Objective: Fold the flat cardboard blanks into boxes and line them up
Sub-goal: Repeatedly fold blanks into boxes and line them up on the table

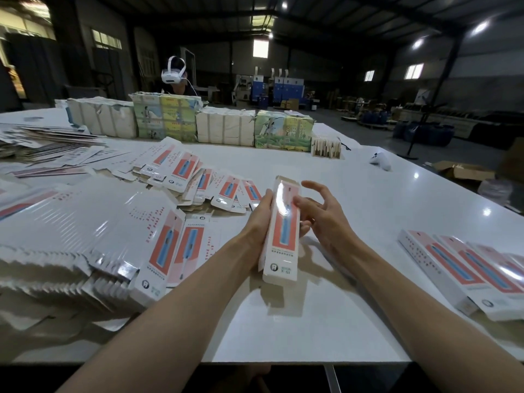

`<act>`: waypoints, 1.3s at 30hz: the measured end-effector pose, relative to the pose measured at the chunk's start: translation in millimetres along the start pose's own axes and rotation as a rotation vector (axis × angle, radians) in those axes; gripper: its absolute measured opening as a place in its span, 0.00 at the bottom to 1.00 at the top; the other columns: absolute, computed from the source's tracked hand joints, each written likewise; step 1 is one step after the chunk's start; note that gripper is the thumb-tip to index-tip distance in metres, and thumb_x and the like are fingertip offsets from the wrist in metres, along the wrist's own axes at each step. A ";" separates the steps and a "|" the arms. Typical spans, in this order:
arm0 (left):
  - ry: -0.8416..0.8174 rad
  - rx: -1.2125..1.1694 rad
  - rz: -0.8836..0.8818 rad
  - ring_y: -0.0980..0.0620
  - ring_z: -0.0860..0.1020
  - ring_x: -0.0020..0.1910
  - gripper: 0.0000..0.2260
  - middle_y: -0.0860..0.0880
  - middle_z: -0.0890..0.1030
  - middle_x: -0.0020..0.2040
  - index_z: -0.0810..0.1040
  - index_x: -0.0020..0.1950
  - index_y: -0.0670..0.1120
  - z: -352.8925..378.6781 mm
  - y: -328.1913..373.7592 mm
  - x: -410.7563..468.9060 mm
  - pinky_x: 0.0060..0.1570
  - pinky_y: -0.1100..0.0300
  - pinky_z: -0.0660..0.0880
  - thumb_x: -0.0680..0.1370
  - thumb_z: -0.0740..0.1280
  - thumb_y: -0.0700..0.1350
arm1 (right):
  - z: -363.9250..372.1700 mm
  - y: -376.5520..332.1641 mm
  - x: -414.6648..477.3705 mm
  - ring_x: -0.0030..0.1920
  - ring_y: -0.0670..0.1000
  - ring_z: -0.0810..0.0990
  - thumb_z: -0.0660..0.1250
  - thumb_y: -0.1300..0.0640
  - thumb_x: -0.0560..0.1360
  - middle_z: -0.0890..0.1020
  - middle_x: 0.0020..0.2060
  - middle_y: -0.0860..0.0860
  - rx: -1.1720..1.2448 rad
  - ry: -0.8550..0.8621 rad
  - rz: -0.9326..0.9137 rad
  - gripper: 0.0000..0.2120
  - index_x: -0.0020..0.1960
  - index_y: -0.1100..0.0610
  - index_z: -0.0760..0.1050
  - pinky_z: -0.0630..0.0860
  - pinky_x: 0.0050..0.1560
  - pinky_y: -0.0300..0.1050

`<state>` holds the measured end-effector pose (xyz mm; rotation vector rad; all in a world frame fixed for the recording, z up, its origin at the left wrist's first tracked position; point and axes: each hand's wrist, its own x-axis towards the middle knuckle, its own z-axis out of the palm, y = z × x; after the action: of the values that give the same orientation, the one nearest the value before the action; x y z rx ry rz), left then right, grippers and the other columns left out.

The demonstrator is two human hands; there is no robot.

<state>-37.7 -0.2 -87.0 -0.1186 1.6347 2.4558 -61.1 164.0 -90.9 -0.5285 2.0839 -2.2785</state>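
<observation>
Box (283,231): one folded white box with a red and blue printed panel, held above the middle of the tabletop (354,194), long axis running away from the near edge. Glare washes out its upper face, and its small print is unreadable.

Left hand (262,214): grasps the box along its left side. The fingers pass behind the box and are mostly hidden; fingertips show past its right side.

Right hand (317,214): released, fingers spread and relaxed. One fingertip touches the box's right edge; the palm stands apart from it.

Flat blanks (85,236): a fanned stack at the near left corner, cut off by the frame. The lower layers are blurred. More loose blanks (198,177) lie scattered further in on the left half.

Finished boxes (467,268): a row side by side at the right edge, partly cut off, so the count cannot be told.

Wrapped bundles (224,126): lined along the far edge. A person wearing a headset (174,73) is largely hidden behind them. A small white object (381,161) near the far right edge cannot be identified.
</observation>
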 end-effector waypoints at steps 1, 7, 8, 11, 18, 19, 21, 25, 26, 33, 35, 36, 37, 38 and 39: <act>0.020 0.020 0.040 0.40 0.88 0.43 0.25 0.37 0.87 0.48 0.78 0.66 0.46 2.8 -2.0 0.6 0.45 0.45 0.86 0.86 0.56 0.64 | -1.4 -0.2 -0.4 0.51 0.60 0.87 0.75 0.48 0.79 0.87 0.51 0.60 0.026 -0.003 -0.003 0.23 0.70 0.47 0.70 0.84 0.44 0.48; 0.084 0.150 0.383 0.41 0.87 0.52 0.18 0.45 0.81 0.64 0.65 0.76 0.69 11.0 -8.7 -3.0 0.50 0.37 0.85 0.85 0.54 0.65 | -5.4 -1.9 2.6 0.53 0.61 0.86 0.77 0.47 0.78 0.86 0.53 0.62 0.007 0.003 -0.053 0.25 0.69 0.51 0.71 0.82 0.54 0.55; 0.089 0.184 0.412 0.42 0.87 0.52 0.18 0.47 0.80 0.67 0.63 0.76 0.72 11.8 -9.0 -4.5 0.49 0.38 0.85 0.85 0.53 0.66 | -6.0 -2.1 3.3 0.54 0.61 0.86 0.77 0.47 0.78 0.87 0.53 0.62 0.001 0.009 -0.060 0.25 0.69 0.51 0.71 0.82 0.58 0.59; 0.042 0.291 0.446 0.42 0.87 0.54 0.23 0.48 0.74 0.75 0.55 0.77 0.78 17.0 -13.8 -8.0 0.47 0.40 0.86 0.82 0.52 0.72 | -5.9 -5.4 3.8 0.54 0.63 0.85 0.78 0.46 0.76 0.86 0.52 0.61 -0.019 0.043 -0.076 0.25 0.68 0.50 0.72 0.78 0.65 0.69; -0.088 0.465 0.437 0.44 0.80 0.64 0.53 0.46 0.64 0.80 0.45 0.82 0.68 17.4 -11.2 -6.0 0.48 0.57 0.85 0.71 0.80 0.54 | -8.1 -12.2 0.2 0.55 0.61 0.87 0.78 0.47 0.74 0.84 0.50 0.61 -0.055 0.050 -0.115 0.29 0.71 0.45 0.71 0.81 0.63 0.65; -0.094 0.457 0.430 0.42 0.80 0.65 0.54 0.45 0.65 0.80 0.46 0.82 0.68 17.2 -10.4 -6.9 0.51 0.54 0.85 0.71 0.82 0.50 | -8.7 -12.7 0.4 0.55 0.61 0.87 0.78 0.47 0.75 0.84 0.49 0.60 -0.058 0.040 -0.119 0.29 0.72 0.45 0.70 0.82 0.62 0.64; -0.102 0.415 0.392 0.38 0.84 0.60 0.53 0.41 0.70 0.75 0.48 0.82 0.68 17.3 -9.9 -8.5 0.54 0.44 0.85 0.73 0.82 0.42 | -8.9 -13.1 -0.1 0.55 0.60 0.87 0.77 0.45 0.76 0.85 0.47 0.57 -0.100 0.022 -0.131 0.29 0.73 0.44 0.71 0.83 0.60 0.61; -0.081 0.390 0.325 0.39 0.87 0.50 0.50 0.38 0.77 0.65 0.51 0.80 0.67 17.3 -10.5 -8.0 0.50 0.42 0.86 0.74 0.79 0.36 | -8.4 -10.7 -1.6 0.55 0.62 0.86 0.76 0.44 0.76 0.84 0.49 0.62 -0.126 0.000 -0.146 0.23 0.69 0.47 0.79 0.82 0.62 0.64; -0.090 0.379 0.318 0.39 0.88 0.49 0.50 0.38 0.77 0.64 0.52 0.80 0.67 16.7 -11.1 -7.3 0.49 0.43 0.86 0.74 0.79 0.36 | -8.8 -10.5 -1.6 0.56 0.64 0.85 0.76 0.45 0.76 0.83 0.50 0.64 -0.115 -0.007 -0.144 0.21 0.67 0.46 0.80 0.81 0.63 0.66; -0.121 0.481 0.324 0.50 0.88 0.44 0.46 0.44 0.79 0.60 0.54 0.79 0.64 11.6 -10.8 -5.5 0.38 0.60 0.83 0.72 0.79 0.41 | -13.6 -9.8 -0.3 0.55 0.65 0.86 0.74 0.50 0.78 0.83 0.52 0.66 -0.130 -0.043 -0.107 0.15 0.62 0.54 0.80 0.83 0.60 0.60; -0.127 0.481 0.306 0.49 0.88 0.44 0.46 0.44 0.80 0.58 0.55 0.77 0.65 11.8 -10.5 -5.2 0.39 0.58 0.84 0.68 0.78 0.45 | -10.7 -7.9 -0.1 0.52 0.60 0.88 0.70 0.48 0.82 0.86 0.51 0.61 -0.169 0.005 -0.141 0.13 0.63 0.53 0.78 0.84 0.56 0.55; -0.133 0.485 0.295 0.46 0.88 0.46 0.46 0.43 0.80 0.59 0.55 0.77 0.65 11.9 -10.8 -4.7 0.42 0.55 0.85 0.68 0.78 0.45 | -9.6 -6.6 0.3 0.51 0.57 0.88 0.67 0.47 0.84 0.87 0.50 0.57 -0.195 0.053 -0.153 0.13 0.66 0.51 0.76 0.85 0.54 0.52; -0.139 0.497 0.284 0.44 0.88 0.49 0.46 0.43 0.80 0.60 0.55 0.77 0.65 11.8 -11.3 -4.2 0.46 0.50 0.86 0.68 0.79 0.46 | -9.4 -5.4 1.3 0.50 0.56 0.88 0.64 0.46 0.85 0.87 0.49 0.55 -0.209 0.111 -0.153 0.14 0.68 0.49 0.74 0.86 0.52 0.50; -0.149 0.516 0.275 0.44 0.88 0.50 0.46 0.44 0.80 0.61 0.55 0.78 0.65 11.6 -12.2 -3.8 0.49 0.48 0.86 0.69 0.79 0.46 | -10.5 -4.3 2.7 0.49 0.55 0.88 0.62 0.48 0.86 0.87 0.49 0.55 -0.207 0.163 -0.146 0.14 0.71 0.49 0.72 0.86 0.51 0.49; -0.164 0.530 0.266 0.44 0.88 0.51 0.46 0.44 0.80 0.61 0.55 0.78 0.65 11.7 -13.3 -3.4 0.50 0.48 0.86 0.69 0.79 0.46 | -12.5 -3.8 4.2 0.49 0.56 0.88 0.62 0.51 0.87 0.87 0.49 0.55 -0.199 0.199 -0.139 0.15 0.72 0.50 0.72 0.86 0.52 0.49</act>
<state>-31.3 15.1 -93.9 0.3857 2.2688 2.0298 -67.3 175.5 -86.9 -0.4834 2.4611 -2.2946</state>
